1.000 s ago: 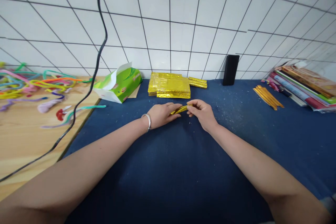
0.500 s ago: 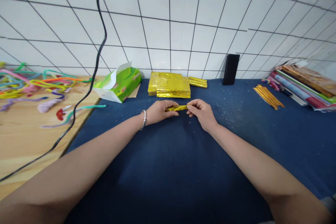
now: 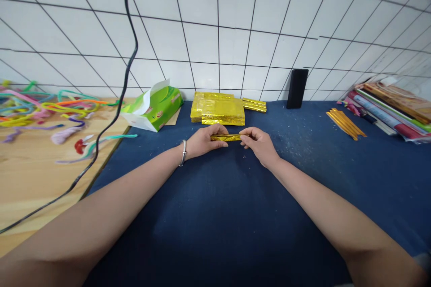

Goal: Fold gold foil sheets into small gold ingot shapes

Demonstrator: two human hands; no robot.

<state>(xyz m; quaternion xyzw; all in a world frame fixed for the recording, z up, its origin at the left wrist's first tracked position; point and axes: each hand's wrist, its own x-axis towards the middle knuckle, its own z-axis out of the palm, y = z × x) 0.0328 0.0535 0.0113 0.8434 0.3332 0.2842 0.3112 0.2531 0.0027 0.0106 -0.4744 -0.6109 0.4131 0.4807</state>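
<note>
Between my two hands a narrow folded strip of gold foil paper (image 3: 229, 137) is held level, just above the dark blue table surface. My left hand (image 3: 204, 140), with a silver bangle at the wrist, pinches its left end between thumb and fingers. The right end is pinched by my right hand (image 3: 261, 144), whose fingertips hide that end. Directly behind them lies a stack of gold foil sheets (image 3: 222, 112). Several folded gold strips (image 3: 254, 105) lie against the stack's right side.
A green tissue pack (image 3: 161, 104) stands left of the stack. Colourful pipe cleaners (image 3: 72, 106) cover the wooden board at left, crossed by a black cable (image 3: 126, 76). A black phone (image 3: 297, 89) leans on the wall. More gold strips (image 3: 346, 123) and piled books (image 3: 387, 110) are at right.
The fingers of my left hand have shifted slightly up along the strip, which now lies more level and shows more of its upper edge. My right hand keeps its pinch.
</note>
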